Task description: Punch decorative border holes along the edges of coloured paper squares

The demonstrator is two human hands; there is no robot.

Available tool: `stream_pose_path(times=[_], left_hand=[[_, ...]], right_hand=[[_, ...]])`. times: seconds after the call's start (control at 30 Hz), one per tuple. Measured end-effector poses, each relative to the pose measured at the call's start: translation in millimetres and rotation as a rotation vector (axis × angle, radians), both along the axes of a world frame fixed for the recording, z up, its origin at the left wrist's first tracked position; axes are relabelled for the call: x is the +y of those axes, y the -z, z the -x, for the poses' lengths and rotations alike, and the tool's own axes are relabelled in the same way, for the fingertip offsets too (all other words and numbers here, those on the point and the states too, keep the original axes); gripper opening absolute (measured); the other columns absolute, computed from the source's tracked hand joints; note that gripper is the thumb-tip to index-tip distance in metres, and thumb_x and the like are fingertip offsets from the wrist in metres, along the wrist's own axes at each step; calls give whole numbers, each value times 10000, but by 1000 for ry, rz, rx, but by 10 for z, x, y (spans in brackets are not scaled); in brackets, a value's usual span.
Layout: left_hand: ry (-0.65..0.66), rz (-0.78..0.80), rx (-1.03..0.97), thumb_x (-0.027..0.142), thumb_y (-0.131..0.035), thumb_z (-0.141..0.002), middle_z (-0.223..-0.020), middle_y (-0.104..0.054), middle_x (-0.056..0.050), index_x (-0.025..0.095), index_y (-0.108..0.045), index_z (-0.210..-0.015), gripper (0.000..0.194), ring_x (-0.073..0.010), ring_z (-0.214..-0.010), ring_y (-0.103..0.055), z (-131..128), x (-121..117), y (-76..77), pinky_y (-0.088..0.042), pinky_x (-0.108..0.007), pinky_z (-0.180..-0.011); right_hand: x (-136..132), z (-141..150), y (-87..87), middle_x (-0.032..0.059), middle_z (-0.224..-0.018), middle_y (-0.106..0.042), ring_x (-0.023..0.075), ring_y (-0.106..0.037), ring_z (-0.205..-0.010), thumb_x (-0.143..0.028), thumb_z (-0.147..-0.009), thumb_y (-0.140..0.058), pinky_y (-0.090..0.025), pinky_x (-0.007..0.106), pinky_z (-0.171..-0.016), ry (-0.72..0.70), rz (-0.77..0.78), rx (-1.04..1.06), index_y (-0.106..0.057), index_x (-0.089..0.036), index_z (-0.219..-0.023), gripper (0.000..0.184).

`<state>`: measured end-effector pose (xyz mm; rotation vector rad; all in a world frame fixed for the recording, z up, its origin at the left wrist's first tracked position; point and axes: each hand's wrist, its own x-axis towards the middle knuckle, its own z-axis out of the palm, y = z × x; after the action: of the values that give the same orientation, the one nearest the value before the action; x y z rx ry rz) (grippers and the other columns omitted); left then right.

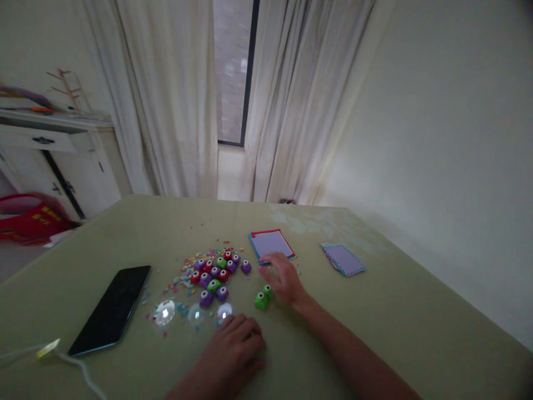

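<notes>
My right hand [283, 279] reaches over the table with its fingers apart, and nothing shows in its grip. Its fingertips are at the near edge of a stack of paper sheets [272, 245] with red and blue borders; I cannot tell whether they touch. Two green craft punches [261, 300] stand just left of that hand. My left hand [236, 345] rests palm down near the front, its fingers curled together with nothing visible in them. Beyond it, several small purple, red and green craft punches [214, 272] sit in a cluster, one purple punch [246, 266] slightly apart.
Colourful paper bits [181, 280] lie scattered around the punches. A black tablet or phone [112, 308] lies at the left, near a white cable [81, 366]. A second paper stack [343, 259] lies at the right. Bright light spots [165, 312] reflect off the table [387, 322].
</notes>
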<state>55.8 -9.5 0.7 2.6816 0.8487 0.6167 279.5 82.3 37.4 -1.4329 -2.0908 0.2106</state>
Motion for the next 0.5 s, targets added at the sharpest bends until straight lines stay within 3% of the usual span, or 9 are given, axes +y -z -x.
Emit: stream_pose_path(times=[0.1,0.2,0.4,0.5], left_hand=[[-100,-61,-2,151,-710,-982,-1042,-734,12,267,-689,-963,119,-212,-962,-669,115,123,0,-469,-332,-873],[-190,-95,-13,137,-628,-1021,-1010,-729,-29,250,-711,-972,149,-247,-947,-671,194,226,11,-481,-372,-859],[-272,-192,-103,100,-546,-1012,-1112,-757,-43,293,-730,-1186,319,-266,-1002,-712,231,241,94,-536,-395,-877],[-291,-173,-191,183,-568,-1036,-1240,-750,-45,325,-676,-1330,344,-254,-1084,-723,115,170,97,-560,-385,-960]], right_hand=[[292,1,-8,162,-1333,-741,286,-646,-1251,-359,-1068,-612,-465,401,-1111,167,12,-70,-711,-159,-1310,329],[425,8,50,172,-1277,-757,318,-660,-1187,-364,-1006,-707,-483,418,-1044,211,53,-155,-743,-158,-1237,311],[318,28,148,132,-1192,-779,282,-667,-1127,-356,-1065,-605,-462,364,-990,247,67,-243,-754,-196,-1102,222],[288,10,183,132,-1139,-791,261,-687,-1069,-263,-1096,-504,-457,347,-964,266,76,-226,-752,-195,-1070,258]])
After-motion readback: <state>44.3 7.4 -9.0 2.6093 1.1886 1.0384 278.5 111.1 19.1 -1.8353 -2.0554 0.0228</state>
